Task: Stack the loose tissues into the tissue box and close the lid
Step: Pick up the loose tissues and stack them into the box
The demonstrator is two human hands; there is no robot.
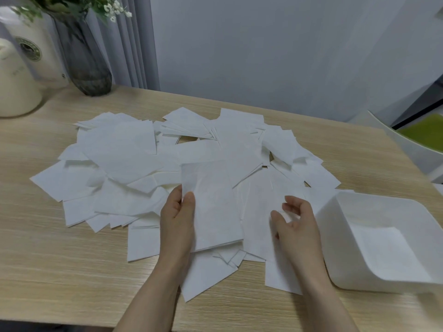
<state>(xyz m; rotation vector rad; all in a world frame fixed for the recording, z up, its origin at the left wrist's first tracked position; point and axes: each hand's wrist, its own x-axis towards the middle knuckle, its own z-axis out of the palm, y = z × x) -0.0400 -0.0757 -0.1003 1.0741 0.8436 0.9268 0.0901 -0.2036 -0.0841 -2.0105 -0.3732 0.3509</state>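
Against left hand, small tissue stack

From my remote seat I see soft, even, shadowless light, whites nearly blown out on the scattered white paper tissues, slight overall blur, and wide-angle bending at the edges.

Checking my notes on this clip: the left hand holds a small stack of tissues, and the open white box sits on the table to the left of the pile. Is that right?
Not quite. The head view shows the box to the right of the pile, not the left. The rest holds: the left hand holds a small stack of tissues, and the box is open.
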